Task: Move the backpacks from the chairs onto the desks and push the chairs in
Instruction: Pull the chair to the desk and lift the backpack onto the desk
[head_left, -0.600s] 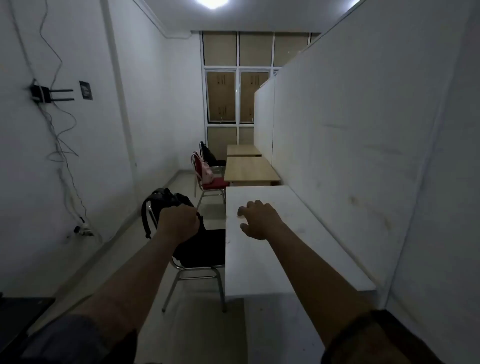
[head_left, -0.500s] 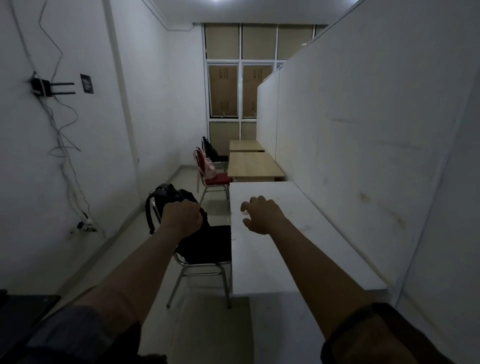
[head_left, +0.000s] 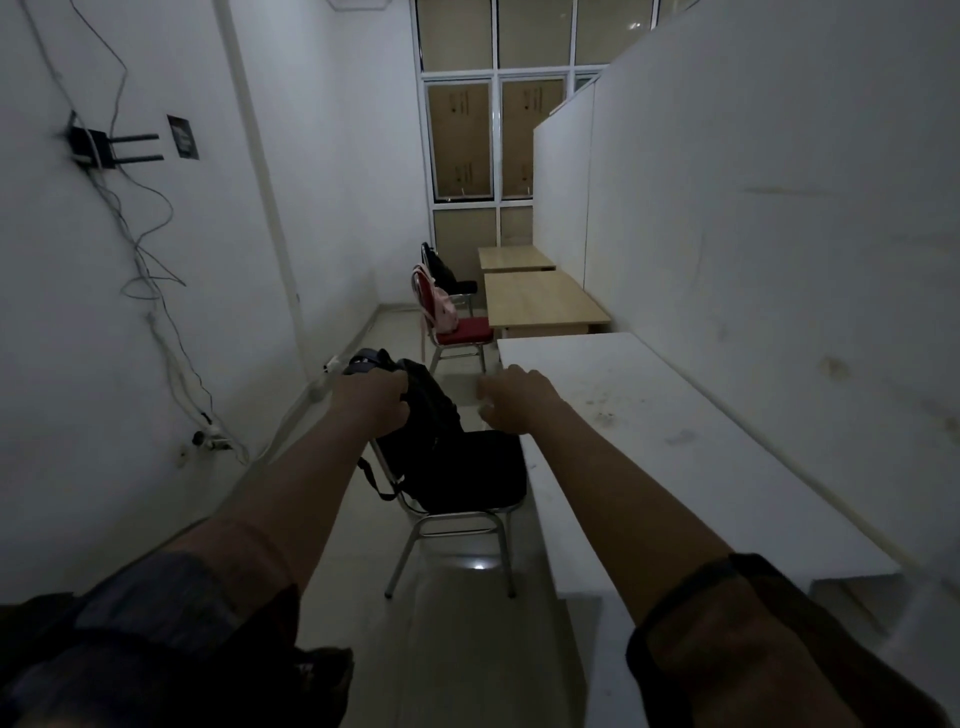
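Left hand grips black backpack on nearest chair

Left hand (head_left: 370, 405) is curled round the top of the black fabric backpack (head_left: 423, 415), which stands on the black-cushioned metal-framed chair (head_left: 467, 483) beside the long white desk (head_left: 675, 467); right hand (head_left: 517, 397) hovers with loosely curled fingers holding nothing, over the gap between backpack and desk edge; further along stands a red-seated metal chair (head_left: 460, 330) carrying a small pink backpack (head_left: 445, 310), next to a light wooden desk (head_left: 540, 304); behind it a dark chair with a dark bag (head_left: 444, 267) sits beside a second wooden desk (head_left: 514, 258); a black wall-mounted router (head_left: 104, 150) trails cables down the left wall
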